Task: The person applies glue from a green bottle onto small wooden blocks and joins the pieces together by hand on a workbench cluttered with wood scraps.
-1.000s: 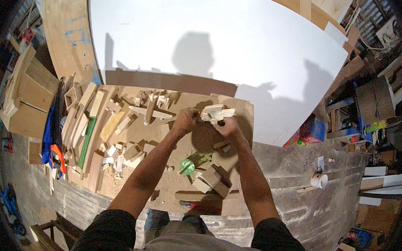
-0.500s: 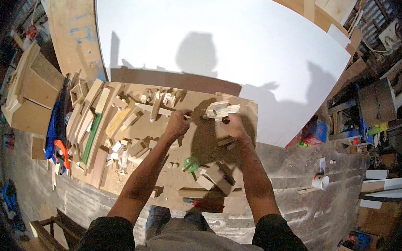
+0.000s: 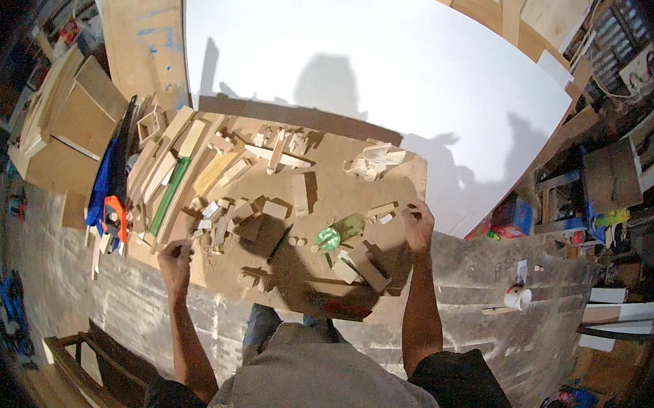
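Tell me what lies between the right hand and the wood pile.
In the head view, only bare board shows between the right hand and the wood pile; a thin strip lies just left of that stretch.

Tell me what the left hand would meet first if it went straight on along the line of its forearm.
Probably the pinkish-brown wooden strip just ahead of the left hand. Height is unclear from this single view, so it might pass above instead.
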### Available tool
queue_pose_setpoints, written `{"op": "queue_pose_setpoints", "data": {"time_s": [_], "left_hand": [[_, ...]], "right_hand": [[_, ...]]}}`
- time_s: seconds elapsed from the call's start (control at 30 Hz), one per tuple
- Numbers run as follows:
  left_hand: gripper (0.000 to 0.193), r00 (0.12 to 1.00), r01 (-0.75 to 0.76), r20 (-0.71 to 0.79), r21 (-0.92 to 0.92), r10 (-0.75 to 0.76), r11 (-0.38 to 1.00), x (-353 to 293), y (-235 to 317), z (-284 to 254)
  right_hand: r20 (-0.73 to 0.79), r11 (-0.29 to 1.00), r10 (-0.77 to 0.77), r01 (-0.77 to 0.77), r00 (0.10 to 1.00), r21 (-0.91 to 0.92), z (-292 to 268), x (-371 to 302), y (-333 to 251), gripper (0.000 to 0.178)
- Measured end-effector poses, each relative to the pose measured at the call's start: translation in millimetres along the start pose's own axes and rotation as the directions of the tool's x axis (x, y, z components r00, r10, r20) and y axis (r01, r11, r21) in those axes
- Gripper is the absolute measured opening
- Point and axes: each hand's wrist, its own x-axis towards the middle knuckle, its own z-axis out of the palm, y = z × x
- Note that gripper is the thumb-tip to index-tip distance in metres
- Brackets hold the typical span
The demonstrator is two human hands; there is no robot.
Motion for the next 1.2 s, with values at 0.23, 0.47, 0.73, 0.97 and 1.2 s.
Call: {"op": "queue_pose_setpoints", "data": {"time_s": [0.23,0.47,0.73,0.97,1.2], "left_hand": [[0.037,0.97,0.183,-0.158,-0.024,-0.184,0.983,-50.2,-72.9,-53.9],[0.033,0.985,0.103,-0.149,0.117,-0.086,0.988,-48.6,-81.7,-66.9],[0.021,0.976,0.187,-0.154,0.209,-0.156,0.96,-75.1,-166.1,-121.4],[0.017,0.981,0.192,-0.063,0.431,-0.183,0.882,-130.8,-226.0,-164.4],[0.017,0.985,0.149,0.009,0.426,-0.17,0.892,-119.8,-206.8,-165.0]], "right_hand": [[0.23,0.951,-0.076,0.14,0.97,-0.275,40.4,-37.2,-66.9,0.016],[0.339,0.894,-0.084,0.222,0.937,-0.39,140.6,9.5,-110.1,0.023],[0.353,0.784,-0.185,0.355,0.917,-0.51,245.1,91.8,-113.1,0.034],[0.504,0.526,-0.007,0.432,0.863,-0.732,283.9,105.6,-140.3,0.037],[0.505,0.319,0.115,0.449,0.856,-0.835,266.2,122.2,-146.7,0.038]]}}
